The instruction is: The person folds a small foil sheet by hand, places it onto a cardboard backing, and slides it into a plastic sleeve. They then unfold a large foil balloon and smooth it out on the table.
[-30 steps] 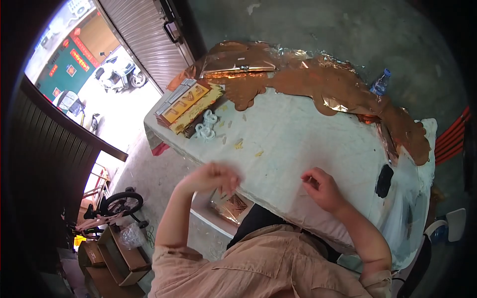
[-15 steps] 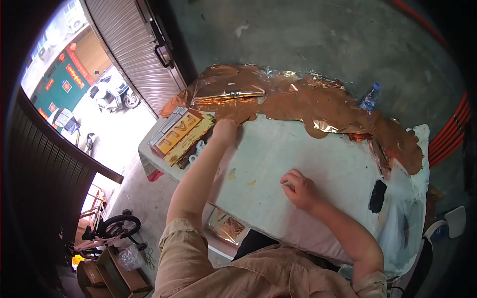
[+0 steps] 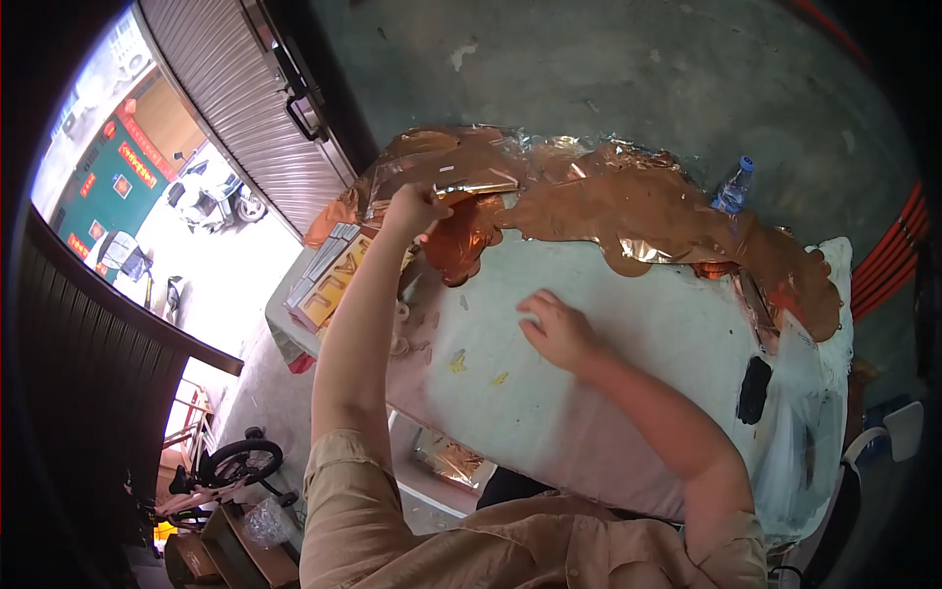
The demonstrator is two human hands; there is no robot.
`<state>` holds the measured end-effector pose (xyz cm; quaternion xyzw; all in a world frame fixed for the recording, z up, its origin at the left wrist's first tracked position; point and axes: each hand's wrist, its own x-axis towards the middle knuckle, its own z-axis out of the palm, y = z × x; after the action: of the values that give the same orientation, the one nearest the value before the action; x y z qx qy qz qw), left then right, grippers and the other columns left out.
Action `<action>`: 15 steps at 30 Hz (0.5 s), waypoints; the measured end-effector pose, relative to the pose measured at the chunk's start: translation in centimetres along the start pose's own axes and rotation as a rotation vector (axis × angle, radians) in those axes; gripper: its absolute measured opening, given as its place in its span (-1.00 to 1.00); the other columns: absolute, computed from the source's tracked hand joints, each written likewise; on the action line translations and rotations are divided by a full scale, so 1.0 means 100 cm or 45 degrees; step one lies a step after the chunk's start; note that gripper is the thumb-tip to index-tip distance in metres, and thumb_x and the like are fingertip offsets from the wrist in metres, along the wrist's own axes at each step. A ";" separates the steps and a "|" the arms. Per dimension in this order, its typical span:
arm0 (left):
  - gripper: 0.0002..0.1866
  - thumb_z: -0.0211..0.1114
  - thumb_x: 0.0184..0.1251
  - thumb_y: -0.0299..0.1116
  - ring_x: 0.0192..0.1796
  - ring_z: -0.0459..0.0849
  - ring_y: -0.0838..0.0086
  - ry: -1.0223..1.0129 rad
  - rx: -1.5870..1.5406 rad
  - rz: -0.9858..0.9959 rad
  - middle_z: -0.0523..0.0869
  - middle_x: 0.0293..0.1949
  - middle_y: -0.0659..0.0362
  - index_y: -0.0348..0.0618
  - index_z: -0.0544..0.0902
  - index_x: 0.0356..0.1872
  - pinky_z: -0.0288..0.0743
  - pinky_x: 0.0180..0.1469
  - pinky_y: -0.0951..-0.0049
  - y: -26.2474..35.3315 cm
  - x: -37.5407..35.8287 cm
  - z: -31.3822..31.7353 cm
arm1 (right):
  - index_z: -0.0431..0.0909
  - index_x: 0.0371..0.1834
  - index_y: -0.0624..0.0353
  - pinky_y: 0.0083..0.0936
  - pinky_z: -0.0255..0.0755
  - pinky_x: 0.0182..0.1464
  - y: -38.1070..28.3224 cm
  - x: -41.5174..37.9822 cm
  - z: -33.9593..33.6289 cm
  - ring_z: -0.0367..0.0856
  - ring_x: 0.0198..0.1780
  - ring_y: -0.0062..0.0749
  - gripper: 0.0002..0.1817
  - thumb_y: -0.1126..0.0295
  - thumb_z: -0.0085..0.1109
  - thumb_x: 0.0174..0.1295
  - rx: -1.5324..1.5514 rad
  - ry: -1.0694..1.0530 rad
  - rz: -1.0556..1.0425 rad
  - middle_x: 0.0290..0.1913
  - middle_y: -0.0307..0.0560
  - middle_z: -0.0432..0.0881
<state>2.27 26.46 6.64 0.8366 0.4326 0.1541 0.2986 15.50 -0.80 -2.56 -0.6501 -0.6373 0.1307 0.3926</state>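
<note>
My left hand (image 3: 416, 209) is at the far left part of the table, its fingers closed on the edge of a copper-coloured foil sheet (image 3: 459, 245). A shiny reddish lobe of the sheet hangs beside the fingers. My right hand (image 3: 557, 331) is over the middle of the white cloth (image 3: 549, 422), holding nothing, with its fingers loosely bent and apart. More copper foil (image 3: 608, 208) lies along the table's far edge. Under my left forearm, partly hidden, is a yellow and grey sign with the letters "FALL" (image 3: 339, 278).
A water bottle (image 3: 731, 187) stands behind the foil. At the right are a black object (image 3: 754, 390) and clear plastic (image 3: 793, 432). Small yellow scraps (image 3: 457, 361) lie on the cloth. Left of the table are a small bicycle (image 3: 235, 461) and a cardboard box (image 3: 240, 550).
My left hand has moved away from me and to the left, and the foil beside it now shows a shiny reddish side. My right hand has moved left and farther from me.
</note>
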 end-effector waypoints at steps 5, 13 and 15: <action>-0.83 0.36 0.08 -0.23 -0.30 0.72 0.16 0.403 0.384 0.308 0.73 -0.42 0.05 -0.09 0.70 -0.39 0.57 -0.24 0.21 0.019 0.004 -0.008 | 0.46 0.18 0.09 -0.24 0.49 0.03 0.000 0.066 0.028 0.56 0.07 -0.19 -0.57 0.30 0.17 0.22 -0.324 0.126 -0.173 0.21 -0.12 0.46; -0.78 0.35 0.16 -0.14 -0.28 0.72 0.15 0.928 0.293 0.552 0.74 -0.38 0.09 -0.04 0.72 -0.31 0.57 -0.22 0.24 0.080 0.002 -0.064 | 0.45 0.25 0.00 -0.33 0.50 -0.03 0.000 0.096 0.068 0.51 -0.01 -0.25 -0.51 0.07 0.01 0.30 -0.754 -0.150 -0.120 0.35 -0.18 0.37; -0.82 0.33 0.17 -0.18 -0.30 0.71 0.18 1.112 0.189 0.731 0.73 -0.40 0.13 -0.03 0.71 -0.33 0.57 -0.25 0.28 0.101 -0.006 -0.082 | 0.45 0.25 0.01 -0.29 0.50 -0.01 0.000 0.097 0.067 0.51 0.01 -0.23 -0.51 0.11 0.01 0.28 -0.706 -0.137 -0.100 0.34 -0.17 0.39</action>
<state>4.10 24.38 19.37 0.7983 0.2800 0.5327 -0.0238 12.50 10.54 -3.79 -0.6996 -0.6934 -0.0297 0.1701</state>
